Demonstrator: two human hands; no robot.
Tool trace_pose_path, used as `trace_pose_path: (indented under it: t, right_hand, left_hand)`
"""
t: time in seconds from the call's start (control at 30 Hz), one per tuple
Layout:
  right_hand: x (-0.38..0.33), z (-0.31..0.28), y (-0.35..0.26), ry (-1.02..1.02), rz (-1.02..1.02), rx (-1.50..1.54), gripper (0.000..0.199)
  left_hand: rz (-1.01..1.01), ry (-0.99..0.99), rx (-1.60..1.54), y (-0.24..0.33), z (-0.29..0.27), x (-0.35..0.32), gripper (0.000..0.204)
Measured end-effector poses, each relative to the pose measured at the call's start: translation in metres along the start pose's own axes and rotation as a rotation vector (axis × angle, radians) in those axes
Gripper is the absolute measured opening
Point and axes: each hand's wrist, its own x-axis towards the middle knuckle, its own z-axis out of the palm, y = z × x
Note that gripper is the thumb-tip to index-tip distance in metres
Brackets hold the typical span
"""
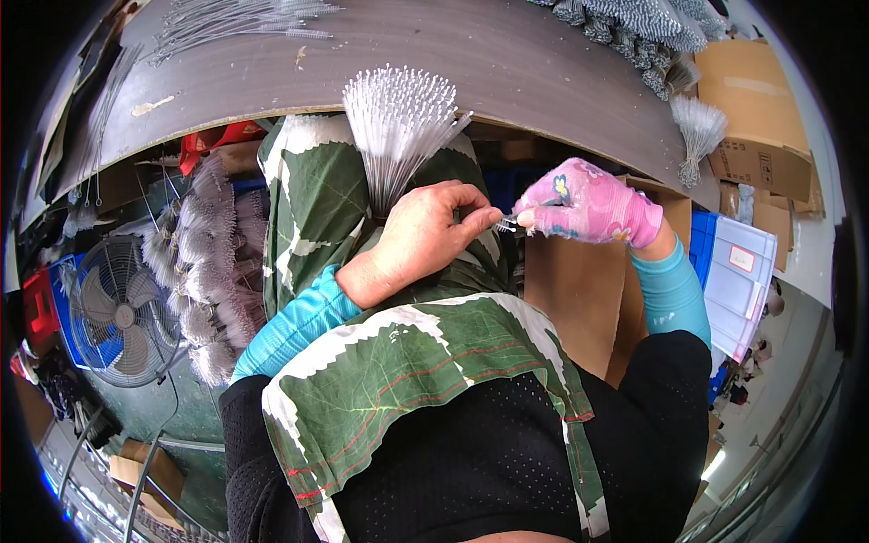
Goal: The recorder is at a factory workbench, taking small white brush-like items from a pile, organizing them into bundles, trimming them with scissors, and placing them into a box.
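Evidently, in the head view, the work is partway along: the left hand (pixel 421 237), bare, grips a fanned bunch of thin white bristle brushes (pixel 398 122) by their gathered wire stems just above centre frame, tips spread upward against the edge of the grey worktable (pixel 507 54), and piles of similar brushes (pixel 652 32) lie at the table's upper right while loose wire stems (pixel 235 23) lie at its upper left, so I judge many pieces are made and more wait to be gathered. A further heap of fuzzy brushes (pixel 204 262) hangs at the left, above a floor fan (pixel 122 312). The right hand (pixel 588 204), in a pink flowered glove, sits right of centre, its fingertips pinched together on a single small brush end (pixel 507 223) held level and meeting the left thumb and forefinger, which close on the same piece. Both forearms rise from the lower edge in turquoise sleeves, bent inward over a green leaf-print apron (pixel 398 362) so the hands meet at mid-frame; cardboard boxes (pixel 756 118) stand at the upper right
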Motion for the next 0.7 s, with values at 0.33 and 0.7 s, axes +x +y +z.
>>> trace_pose_path:
  t: [0.33,0.7]
  right_hand:
    - [0.009,0.016,0.021,0.337,-0.024,0.481,0.033]
    - [0.083,0.076,0.012,0.550,-0.434,1.022,0.065]
  left_hand:
    - [0.113,0.203,0.077,0.009,-0.008,0.002,0.019]
    - [-0.027,0.500,0.127,-0.027,-0.028,-0.019,0.116]
